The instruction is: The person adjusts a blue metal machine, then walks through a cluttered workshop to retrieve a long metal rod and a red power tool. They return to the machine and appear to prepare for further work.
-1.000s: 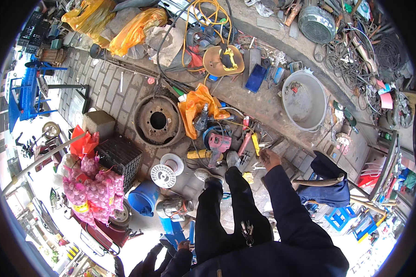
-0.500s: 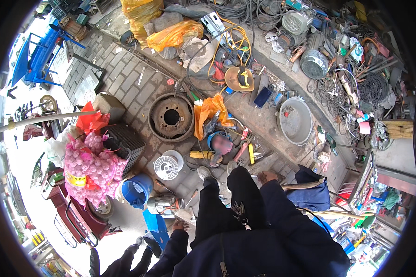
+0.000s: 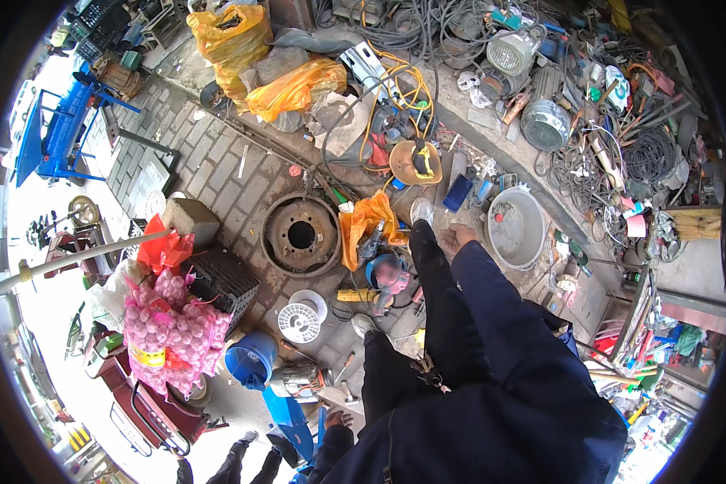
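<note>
My right hand hangs with loosely bent fingers, holding nothing visible, near my right shoe and the grey plastic tub. My left hand, low in the view, has its fingers apart and empty, beside a blue panel. Around my legs lie an orange plastic bag, a pink power tool, a yellow tool, a white plastic spool and a rusty wheel rim. Keys hang at my waist.
Pink mesh sacks of bulbs, a black crate, a blue bucket and a red cart stand left. Cables, motors and yellow bags crowd the raised ledge. Another person's legs show lower left.
My right foot has stepped forward to beside the orange bag. My right hand has swung forward and up in the view. The other person's legs remain at the lower left.
</note>
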A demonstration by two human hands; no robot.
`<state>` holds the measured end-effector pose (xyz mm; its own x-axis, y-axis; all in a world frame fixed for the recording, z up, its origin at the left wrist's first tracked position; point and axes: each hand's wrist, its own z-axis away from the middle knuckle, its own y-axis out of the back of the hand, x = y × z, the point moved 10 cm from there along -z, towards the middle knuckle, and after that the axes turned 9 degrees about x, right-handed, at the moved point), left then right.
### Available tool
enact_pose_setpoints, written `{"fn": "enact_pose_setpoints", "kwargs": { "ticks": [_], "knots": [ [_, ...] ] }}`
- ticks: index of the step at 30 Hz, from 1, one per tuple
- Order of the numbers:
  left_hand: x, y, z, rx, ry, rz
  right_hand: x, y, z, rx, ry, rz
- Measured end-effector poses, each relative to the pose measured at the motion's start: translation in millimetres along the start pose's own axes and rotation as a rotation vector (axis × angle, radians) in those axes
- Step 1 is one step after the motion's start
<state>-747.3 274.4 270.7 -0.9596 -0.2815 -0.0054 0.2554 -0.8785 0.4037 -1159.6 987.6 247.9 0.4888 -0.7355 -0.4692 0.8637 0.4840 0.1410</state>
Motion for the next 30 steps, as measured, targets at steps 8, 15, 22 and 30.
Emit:
{"fn": "enact_pose_setpoints", "kwargs": {
  "ticks": [8,15,22,30],
  "knots": [
    [-34.4,-71.8,97.5,0.136,0.169,-0.273,-14.4,-139.8,-182.6,0.029,-0.104,-0.276],
    [-30.6,-139.6,99.9,0.174,0.332,-0.338,-7.7,-197.5,-290.5,0.022,-0.142,-0.495],
    [-23.3,-133.9,88.7,0.160,0.396,-0.243,-46.6,-189.1,-295.0,0.219,-0.086,-0.356],
    [46.6,-156.2,31.7,0.108,0.159,-0.174,-162.1,-95.0,-203.6,0.090,0.155,-0.419]
  ]
}}
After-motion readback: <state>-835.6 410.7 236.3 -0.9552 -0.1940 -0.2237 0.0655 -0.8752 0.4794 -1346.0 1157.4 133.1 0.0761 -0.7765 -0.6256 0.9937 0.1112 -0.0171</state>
